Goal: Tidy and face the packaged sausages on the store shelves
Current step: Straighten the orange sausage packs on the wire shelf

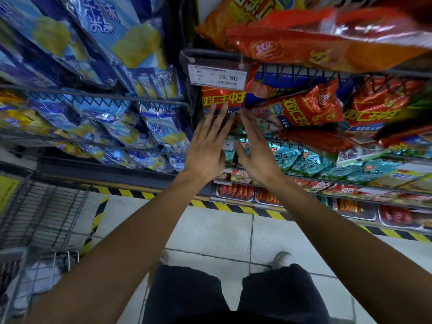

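Red sausage packs with yellow lettering fill a wire shelf at centre and right. The leftmost red pack (222, 100) stands just under a price tag (217, 77) reading 19.90. My left hand (207, 146) reaches up with straight spread fingers, its fingertips touching that pack's lower edge. Beside it, my right hand (254, 153) is also flat and open, fingertips close to the same pack's bottom right corner. A tilted red pack (304, 106) lies askew to the right, and another red pack (374, 108) sits further right. Neither hand holds anything.
Blue and yellow snack bags (117, 43) fill the wire shelves on the left. Teal packets (304, 160) and trays of red sausages (236, 191) occupy lower shelves. Orange-red bags (315, 43) overhang from the shelf above. A wire cart (35, 218) stands at lower left on the tiled floor.
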`<state>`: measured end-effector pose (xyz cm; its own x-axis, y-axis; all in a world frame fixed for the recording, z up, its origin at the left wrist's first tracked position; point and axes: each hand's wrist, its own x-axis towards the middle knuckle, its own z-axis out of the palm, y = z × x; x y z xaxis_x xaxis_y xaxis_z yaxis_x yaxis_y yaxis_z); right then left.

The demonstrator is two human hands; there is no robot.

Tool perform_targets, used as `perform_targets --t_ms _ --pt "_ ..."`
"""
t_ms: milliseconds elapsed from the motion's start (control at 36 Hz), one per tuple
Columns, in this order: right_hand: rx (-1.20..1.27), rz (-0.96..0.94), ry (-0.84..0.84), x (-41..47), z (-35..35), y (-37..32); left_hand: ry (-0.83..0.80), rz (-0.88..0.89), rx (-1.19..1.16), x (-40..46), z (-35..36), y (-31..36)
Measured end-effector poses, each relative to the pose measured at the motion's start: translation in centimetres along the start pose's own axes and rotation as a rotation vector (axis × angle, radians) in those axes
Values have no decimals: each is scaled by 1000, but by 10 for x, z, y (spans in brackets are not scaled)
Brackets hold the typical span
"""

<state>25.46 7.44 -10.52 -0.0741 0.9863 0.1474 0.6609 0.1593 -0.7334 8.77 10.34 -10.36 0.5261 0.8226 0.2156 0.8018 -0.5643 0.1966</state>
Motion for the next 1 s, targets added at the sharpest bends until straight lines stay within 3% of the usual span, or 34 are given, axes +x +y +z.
perform_targets --t_ms 111,278,472,611,722,861,1000 --pt "-63 19 -18 -16 -26 -4 -70 -32 16 0 -10 8" --pt "-52 141 80 -42 -59 -27 -107 -75 -147 -2 -30 24" --pt "-92 314 241 -82 -104 -54 -348 77 -267 3 -46 38" --pt "-138 356 257 -96 -134 -72 -462 108 -321 15 -66 57" --pt "-110 330 244 -91 -160 -72 -431 122 -382 29 -75 76" --pt "-109 354 242 -74 -197 -39 -382 5 -436 46 -70 94" --pt "-189 403 -1 -51 -211 -1 -317 -113 -437 64 -56 104"
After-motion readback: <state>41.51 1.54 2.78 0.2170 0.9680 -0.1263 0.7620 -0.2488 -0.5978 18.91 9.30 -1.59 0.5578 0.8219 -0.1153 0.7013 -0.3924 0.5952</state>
